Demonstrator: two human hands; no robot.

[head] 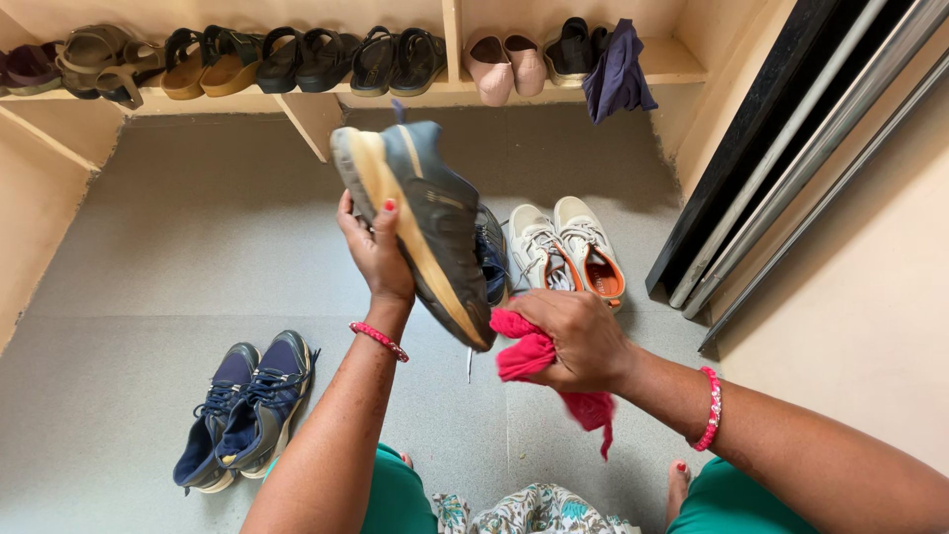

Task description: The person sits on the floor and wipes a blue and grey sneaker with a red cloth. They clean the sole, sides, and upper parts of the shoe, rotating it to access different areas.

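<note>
Here, near the centre of the frame, the left hand holds a grey sneaker up off the floor, its fingers wrapped around the edge of the tan rubber sole, which is turned toward the camera. The shoe is tilted, toe toward the upper left, heel toward the lower right, and a bit of blue lining shows on its far side. The right hand sits just below the heel, fingers bunched tight on a crumpled pink cloth, soft and wrinkled, with a loose end hanging down. The cloth touches the heel end of the sole. Both wrists wear beaded bracelets.

On the grey, matte floor in the lower left lies a pair of navy blue lace-up sneakers, side by side. Right of centre, behind the held shoe, stands a pair of white sneakers with orange lining. Along the top of the frame runs a pale wooden shelf carrying a row of sandals in black, brown and tan, a pair of smooth pink flats, and a dark purple cloth draped over its edge. At the right edge lean dark and metallic sliding rails.
</note>
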